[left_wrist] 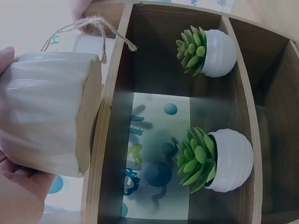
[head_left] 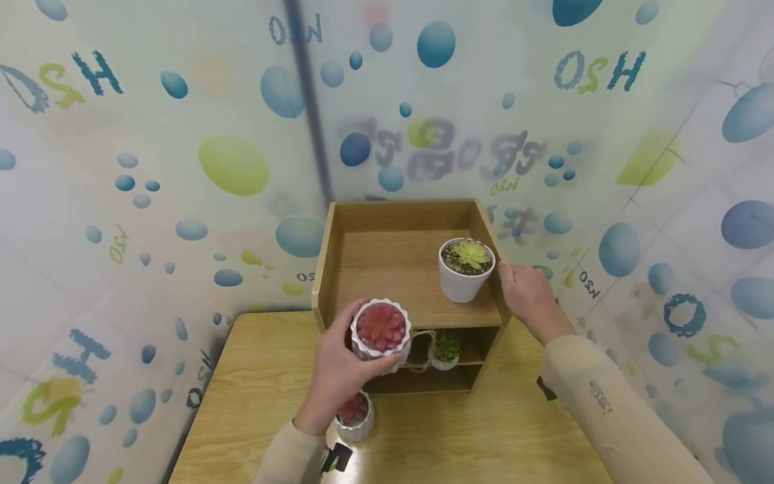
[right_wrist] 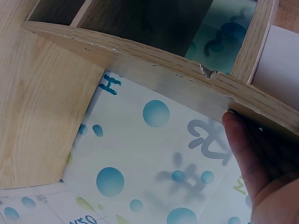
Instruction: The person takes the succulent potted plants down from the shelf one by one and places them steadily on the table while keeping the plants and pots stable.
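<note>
My left hand point(head_left: 338, 373) grips a white, scalloped-rim pot with a red succulent point(head_left: 380, 327), held up in front of the small wooden shelf point(head_left: 387, 269). Seen from the left wrist, the pot's pale side point(left_wrist: 46, 109) is close to the shelf's front edge, with thumb and fingers round it. Twine point(left_wrist: 96, 25) shows beside it. My right hand point(head_left: 527, 296) holds the shelf's right side panel near the top; the right wrist view has the thumb point(right_wrist: 238, 135) against that panel. On the top board, near that hand, stands a white pot with a light green succulent point(head_left: 462, 275).
Another white pot with a red succulent point(head_left: 354, 417) stands on the wooden table point(head_left: 260, 376), below my left wrist. Inside the shelf are two small white pots with green succulents point(left_wrist: 231, 160). A patterned curtain-like wall point(head_left: 236, 168) surrounds the table.
</note>
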The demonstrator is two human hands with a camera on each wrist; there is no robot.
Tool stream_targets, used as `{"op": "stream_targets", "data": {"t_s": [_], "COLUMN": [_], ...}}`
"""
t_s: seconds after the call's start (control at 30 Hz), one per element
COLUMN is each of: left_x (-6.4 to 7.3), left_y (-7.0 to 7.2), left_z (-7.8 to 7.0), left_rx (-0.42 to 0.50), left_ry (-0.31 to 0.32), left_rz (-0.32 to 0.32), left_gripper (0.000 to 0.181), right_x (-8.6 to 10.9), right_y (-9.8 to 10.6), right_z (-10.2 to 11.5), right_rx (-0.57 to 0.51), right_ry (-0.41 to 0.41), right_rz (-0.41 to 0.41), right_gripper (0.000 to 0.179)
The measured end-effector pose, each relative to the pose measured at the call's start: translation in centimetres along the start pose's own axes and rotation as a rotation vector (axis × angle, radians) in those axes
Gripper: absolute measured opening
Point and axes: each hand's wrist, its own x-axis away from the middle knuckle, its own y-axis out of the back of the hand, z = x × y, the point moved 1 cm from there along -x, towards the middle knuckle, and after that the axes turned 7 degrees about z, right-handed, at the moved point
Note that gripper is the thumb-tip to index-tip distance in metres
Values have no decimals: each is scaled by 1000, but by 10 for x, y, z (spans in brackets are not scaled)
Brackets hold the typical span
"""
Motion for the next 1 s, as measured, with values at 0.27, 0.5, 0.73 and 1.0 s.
{"op": "stream_targets", "data": {"t_s": [0.27, 0.5, 0.73, 1.0], "left_x": [9, 14, 23, 32], "left_y": [-2, -2, -9, -18], "left_z": [-2, -4, 1, 8], "left_rx": [-18, -30, 15, 40], "left_ry": [12, 24, 69, 93], "left_rz": [-5, -4, 29, 47], "left_gripper": [94, 94, 91, 91], "right_x": [0, 0, 0, -1], "right_y": [0, 0, 0, -1], "right_z": [1, 1, 2, -1], "right_rx": [-6, -9, -10, -13], "right_ry": [-5, 2, -7, 1], "right_rz": [6, -6, -2, -8], "right_gripper": [57, 57, 58, 58]}}
